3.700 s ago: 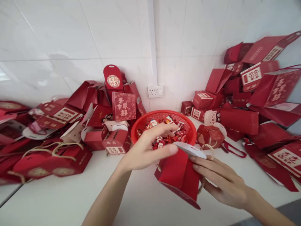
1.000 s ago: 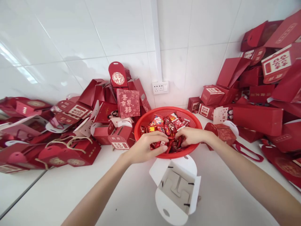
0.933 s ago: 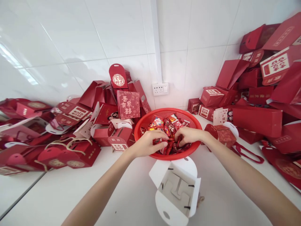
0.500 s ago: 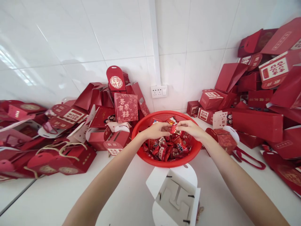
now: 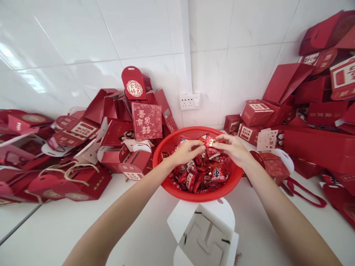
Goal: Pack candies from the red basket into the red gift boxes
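A red plastic basket (image 5: pixel 238 179) stands on the table, filled with red-wrapped candies (image 5: pixel 217 174). Over its far half, my right hand (image 5: pixel 233 149) pinches one red-wrapped candy (image 5: pixel 209 141) between thumb and fingers. My left hand (image 5: pixel 186 151) comes in from the other side, its thumb and fingertips closed on the same candy's near edge. Some of the left fingers are hidden behind the hand. In front of the basket sits an opened paper box (image 5: pixel 200 236), white inside with its flaps spread; no candies show in it.
Red gift boxes (image 5: pixel 146 123) are heaped along the wall on the left, some with rope handles. Another heap of red boxes (image 5: pixel 318 149) rises on the right. A socket (image 5: pixel 189 101) is on the tiled wall behind the basket.
The candy between my hands is now lifted slightly and turned, showing a shiny gold patch. My right hand has shifted a little to the right. The view has moved slightly.
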Motion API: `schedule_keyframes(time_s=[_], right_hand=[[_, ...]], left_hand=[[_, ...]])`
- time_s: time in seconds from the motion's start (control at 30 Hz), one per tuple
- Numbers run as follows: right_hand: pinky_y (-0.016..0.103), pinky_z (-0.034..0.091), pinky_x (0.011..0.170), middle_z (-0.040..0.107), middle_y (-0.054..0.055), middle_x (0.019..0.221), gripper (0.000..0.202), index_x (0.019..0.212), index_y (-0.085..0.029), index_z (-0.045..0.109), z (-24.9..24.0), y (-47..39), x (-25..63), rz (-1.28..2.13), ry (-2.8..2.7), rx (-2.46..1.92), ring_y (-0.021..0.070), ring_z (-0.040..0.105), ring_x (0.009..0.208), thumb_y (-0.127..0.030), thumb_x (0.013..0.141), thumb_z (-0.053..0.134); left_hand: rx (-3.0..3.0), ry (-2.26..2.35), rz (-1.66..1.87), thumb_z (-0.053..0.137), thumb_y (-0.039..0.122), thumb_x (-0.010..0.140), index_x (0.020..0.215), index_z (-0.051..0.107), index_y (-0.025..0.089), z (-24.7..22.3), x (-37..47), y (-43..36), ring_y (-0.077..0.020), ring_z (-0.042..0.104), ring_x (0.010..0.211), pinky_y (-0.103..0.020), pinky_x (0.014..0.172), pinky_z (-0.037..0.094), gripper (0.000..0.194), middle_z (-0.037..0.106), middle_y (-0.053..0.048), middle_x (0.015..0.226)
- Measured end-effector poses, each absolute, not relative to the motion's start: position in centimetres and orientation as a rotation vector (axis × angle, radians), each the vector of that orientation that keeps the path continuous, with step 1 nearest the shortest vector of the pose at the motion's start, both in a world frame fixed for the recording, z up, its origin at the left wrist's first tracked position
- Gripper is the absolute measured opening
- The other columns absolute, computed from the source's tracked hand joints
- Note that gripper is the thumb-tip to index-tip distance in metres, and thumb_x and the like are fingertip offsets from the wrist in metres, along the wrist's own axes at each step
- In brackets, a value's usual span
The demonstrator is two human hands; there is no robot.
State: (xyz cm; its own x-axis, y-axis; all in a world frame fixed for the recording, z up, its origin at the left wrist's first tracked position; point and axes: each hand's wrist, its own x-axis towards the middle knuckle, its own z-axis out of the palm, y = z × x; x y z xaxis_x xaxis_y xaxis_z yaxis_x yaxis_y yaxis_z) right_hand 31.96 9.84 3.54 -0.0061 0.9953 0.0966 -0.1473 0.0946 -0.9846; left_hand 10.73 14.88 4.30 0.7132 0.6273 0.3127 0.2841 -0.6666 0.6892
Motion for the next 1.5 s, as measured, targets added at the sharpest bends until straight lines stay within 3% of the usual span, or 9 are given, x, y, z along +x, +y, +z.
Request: schedule_keyframes(time_s=[0.17, 0.4, 0.57, 0.77, 0.97, 1.17, 1.27, 1.4, 1.5], right_hand=[[0.027, 0.046, 0.062, 0.067, -0.004, 0.069, 0.032, 0.073, -0.019, 0.071, 3.8, 9.9, 32.0, 1.223, -1.012, -0.928, 0.0101, 0.055, 0.06, -0.029, 0.051, 0.092], [0.03, 0.049, 0.066, 0.071, -0.001, 0.072, 0.031, 0.071, -0.02, 0.073, 3.5, 10.0, 32.1, 1.215, -0.954, -0.938, 0.0142, 0.061, 0.065, -0.033, 0.052, 0.093], [0.03, 0.053, 0.073, 0.076, 0.0, 0.078, 0.034, 0.072, -0.023, 0.072, 3.6, 10.1, 32.0, 1.2, -0.847, -0.903, 0.0174, 0.068, 0.075, -0.036, 0.049, 0.094], [0.026, 0.052, 0.065, 0.077, -0.002, 0.074, 0.035, 0.07, -0.023, 0.073, 3.7, 10.0, 31.8, 1.223, -0.808, -0.911, 0.0143, 0.067, 0.066, -0.032, 0.045, 0.094], [0.029, 0.051, 0.066, 0.077, -0.001, 0.076, 0.033, 0.073, -0.024, 0.074, 3.8, 9.8, 31.6, 1.216, -0.841, -0.92, 0.0162, 0.068, 0.069, -0.036, 0.049, 0.094], [0.03, 0.052, 0.07, 0.076, -0.001, 0.076, 0.034, 0.074, -0.023, 0.074, 3.5, 10.0, 31.7, 1.213, -0.848, -0.929, 0.0166, 0.067, 0.071, -0.036, 0.05, 0.094], [0.031, 0.051, 0.071, 0.075, -0.001, 0.074, 0.034, 0.076, -0.023, 0.074, 3.4, 10.1, 31.8, 1.201, -0.876, -0.926, 0.0165, 0.066, 0.07, -0.038, 0.052, 0.093], [0.03, 0.05, 0.068, 0.073, -0.002, 0.072, 0.035, 0.075, -0.023, 0.074, 3.4, 10.2, 31.8, 1.212, -0.875, -0.934, 0.0155, 0.064, 0.068, -0.038, 0.05, 0.094], [0.027, 0.05, 0.065, 0.073, -0.002, 0.071, 0.033, 0.073, -0.023, 0.075, 3.4, 10.2, 31.7, 1.215, -0.873, -0.94, 0.0141, 0.063, 0.066, -0.038, 0.05, 0.094]], left_hand=[[2.533, 0.511, 0.25, 0.079, 0.044, 0.079, 0.104, 0.076, 0.017, 4.1, 10.8, 14.3, -0.0259, 0.067, 0.106, -0.037, 0.102, 0.046, 0.036, 0.075, -0.01, 0.111], [2.866, 0.893, -0.208, 0.079, 0.05, 0.073, 0.117, 0.075, 0.021, 4.6, 12.5, 13.6, -0.0375, 0.054, 0.126, -0.053, 0.109, 0.038, 0.053, 0.067, -0.014, 0.131], [3.016, 1.109, -0.096, 0.068, 0.033, 0.084, 0.086, 0.078, 0.017, 5.1, 12.8, 14.2, -0.0328, 0.062, 0.11, -0.046, 0.101, 0.044, 0.019, 0.076, -0.013, 0.101], [2.974, 1.451, 0.074, 0.052, 0.017, 0.091, 0.091, 0.077, 0.012, 5.0, 11.8, 15.0, -0.0355, 0.061, 0.117, -0.049, 0.101, 0.044, 0.026, 0.075, -0.02, 0.109], [2.882, 1.546, 0.199, 0.059, 0.016, 0.087, 0.104, 0.077, 0.012, 5.8, 11.5, 16.8, -0.0375, 0.061, 0.12, -0.049, 0.1, 0.048, 0.025, 0.073, -0.02, 0.117], [2.793, 1.239, 0.194, 0.057, 0.003, 0.08, 0.119, 0.075, 0.02, 6.1, 11.7, 19.9, -0.0192, 0.073, 0.099, -0.025, 0.087, 0.054, 0.047, 0.079, -0.004, 0.109], [2.788, 1.089, 0.178, 0.05, -0.005, 0.076, 0.123, 0.074, 0.021, 5.4, 11.7, 20.1, -0.0159, 0.071, 0.105, -0.022, 0.092, 0.051, 0.059, 0.078, -0.002, 0.117], [2.843, 0.921, 0.1, 0.061, 0.0, 0.072, 0.122, 0.076, 0.028, 4.2, 11.5, 19.3, -0.0242, 0.064, 0.12, -0.033, 0.106, 0.043, 0.058, 0.072, -0.004, 0.128], [2.834, 0.829, 0.123, 0.069, 0.014, 0.078, 0.113, 0.079, 0.026, 3.7, 11.5, 19.2, -0.0257, 0.066, 0.112, -0.035, 0.1, 0.044, 0.038, 0.072, -0.007, 0.12]])
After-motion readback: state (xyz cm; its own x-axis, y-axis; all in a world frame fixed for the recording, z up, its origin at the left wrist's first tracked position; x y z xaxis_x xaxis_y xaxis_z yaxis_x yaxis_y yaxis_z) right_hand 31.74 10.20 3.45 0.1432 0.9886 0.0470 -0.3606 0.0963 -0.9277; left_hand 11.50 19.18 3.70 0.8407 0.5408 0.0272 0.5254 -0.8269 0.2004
